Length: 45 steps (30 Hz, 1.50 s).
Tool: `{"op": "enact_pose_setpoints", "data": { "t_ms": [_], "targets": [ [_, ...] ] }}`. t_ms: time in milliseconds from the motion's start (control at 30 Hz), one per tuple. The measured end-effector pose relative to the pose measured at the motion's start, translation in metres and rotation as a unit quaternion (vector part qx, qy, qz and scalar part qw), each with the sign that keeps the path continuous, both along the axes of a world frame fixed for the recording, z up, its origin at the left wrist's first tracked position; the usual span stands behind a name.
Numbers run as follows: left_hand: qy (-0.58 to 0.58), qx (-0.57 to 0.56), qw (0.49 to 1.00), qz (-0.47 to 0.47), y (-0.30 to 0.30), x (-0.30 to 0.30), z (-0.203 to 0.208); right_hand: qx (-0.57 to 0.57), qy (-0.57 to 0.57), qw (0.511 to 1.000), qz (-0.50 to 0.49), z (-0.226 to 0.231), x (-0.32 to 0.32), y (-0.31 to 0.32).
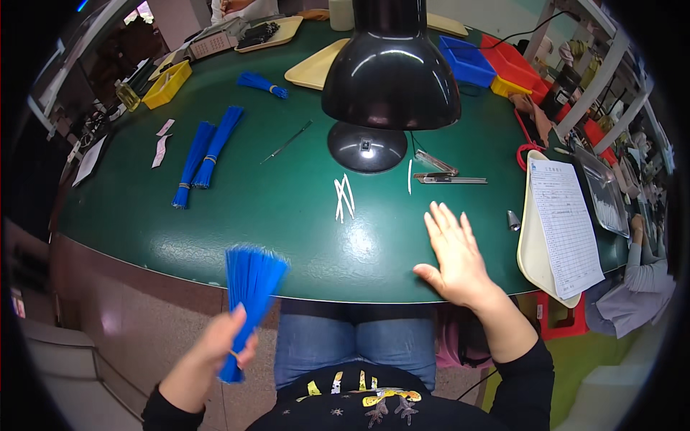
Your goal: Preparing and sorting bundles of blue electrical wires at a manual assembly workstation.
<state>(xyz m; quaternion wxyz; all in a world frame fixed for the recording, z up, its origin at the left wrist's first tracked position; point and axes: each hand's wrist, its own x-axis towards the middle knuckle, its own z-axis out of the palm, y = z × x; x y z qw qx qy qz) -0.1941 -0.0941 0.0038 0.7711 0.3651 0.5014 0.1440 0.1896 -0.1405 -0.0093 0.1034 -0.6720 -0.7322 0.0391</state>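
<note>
My left hand (224,336) is closed around a bundle of blue wires (253,280), held off the table's near edge with its loose ends fanned upward. Flat on the green tabletop lies my right hand (454,255), fingers stretched and nothing in it. Beyond it are utility knives (453,179) and a thin white strip (410,177). Several white strips (344,197) lie crossed near the middle. Two more tied blue wire bundles (215,147) rest side by side at the left, and another blue bundle (263,85) lies farther back.
A black desk lamp (392,79) stands at the back centre. Tweezers (287,141) lie left of its base. A cream tray with a paper form (564,223) overhangs the right edge. Blue bin (467,61), red bin (512,65) and yellow bin (167,85) line the back. Another person's arm (640,258) shows far right.
</note>
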Motion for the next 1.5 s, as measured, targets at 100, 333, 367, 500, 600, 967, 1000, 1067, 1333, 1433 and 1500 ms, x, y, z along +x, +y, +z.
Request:
{"op": "enact_pose_setpoints", "data": {
  "t_ms": [100,333,367,500,600,967,1000,1067,1333,1433,1500],
  "targets": [
    [0.051,-0.035,0.997,-0.038,-0.047,-0.021,-0.012,-0.007,-0.007,0.998,0.061,0.012,-0.035,0.012],
    [-0.203,0.258,0.945,0.01,-0.043,-0.032,-0.005,0.026,0.136,0.956,0.257,0.013,-0.06,0.018],
    [-0.109,0.21,0.97,0.058,-0.044,-0.035,-0.008,0.054,0.076,0.976,0.199,0.017,-0.05,0.016],
    [-0.02,-0.124,0.975,0.18,-0.05,-0.054,-0.078,0.042,-0.02,0.999,-0.016,0.002,-0.037,0.006],
    [-0.081,-0.169,0.961,0.203,-0.074,-0.082,-0.081,-0.021,0.033,0.998,0.058,0.018,-0.097,0.016],
    [-0.414,0.167,0.886,0.122,-0.07,-0.049,0.003,-0.212,0.72,0.62,0.229,-0.059,-0.257,0.031],
    [-0.324,0.128,0.924,0.156,-0.076,-0.034,-0.003,-0.253,0.764,0.555,0.21,-0.055,-0.264,0.034],
    [-0.213,0.194,0.943,0.165,-0.062,-0.02,-0.031,-0.419,0.767,0.455,0.172,-0.026,-0.266,0.012],
    [-0.267,0.275,0.905,0.183,-0.012,-0.012,0.005,-0.068,0.608,0.765,0.2,0.019,-0.135,0.004],
    [-0.305,0.181,0.934,0.049,0.013,0.042,0.015,-0.045,0.544,0.818,0.181,0.018,-0.11,0.017],
    [-0.289,0.12,0.95,-0.026,0.028,0.079,0.022,-0.077,0.659,0.728,0.175,0.018,-0.096,0.036]
  ]
}}
